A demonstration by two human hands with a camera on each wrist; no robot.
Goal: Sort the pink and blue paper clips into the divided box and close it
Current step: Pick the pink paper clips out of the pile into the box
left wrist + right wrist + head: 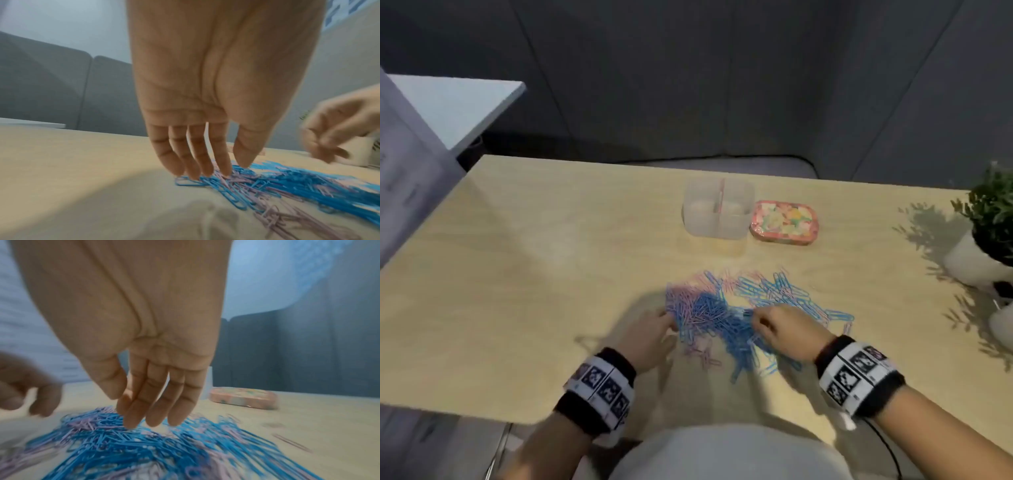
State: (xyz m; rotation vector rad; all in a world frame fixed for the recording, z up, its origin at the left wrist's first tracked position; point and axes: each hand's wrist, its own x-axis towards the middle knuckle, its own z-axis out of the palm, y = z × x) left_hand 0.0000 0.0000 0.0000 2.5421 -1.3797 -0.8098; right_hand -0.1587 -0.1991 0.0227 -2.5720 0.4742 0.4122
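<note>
A mixed heap of pink and blue paper clips (739, 308) is spread over the wooden table (534, 257) in front of me. My left hand (654, 329) rests its straight fingertips (195, 173) on the heap's left edge. My right hand (774, 325) touches the middle of the heap with straight fingers (144, 410); neither hand holds a clip. Behind the heap stands the clear divided box (717, 212), open, with a pink divider. Its flowered pink lid (784, 222) lies flat just right of it, also in the right wrist view (242, 399).
A potted plant in a white pot (986, 233) stands at the table's right edge, with another white object (1001, 322) nearer me. A white shelf (452, 106) lies beyond the table's left corner. Grey padded panels (722, 85) rise behind.
</note>
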